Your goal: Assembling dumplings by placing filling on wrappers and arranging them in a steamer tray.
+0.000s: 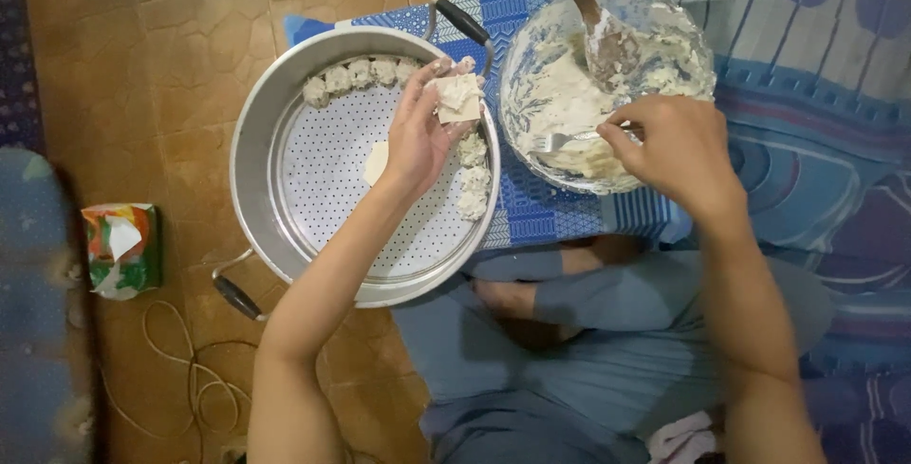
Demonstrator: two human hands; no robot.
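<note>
A square wrapper (458, 97) is cupped flat in the left hand (422, 137) over the steamer pot (275, 103), fingers curled under it. A fork (569, 139) is pinched in the right hand (678, 146), tines pointing left toward the wrapper, down in the filling bowl (531, 46). Finished dumplings (473, 177) are lined along the pot's rim.
</note>
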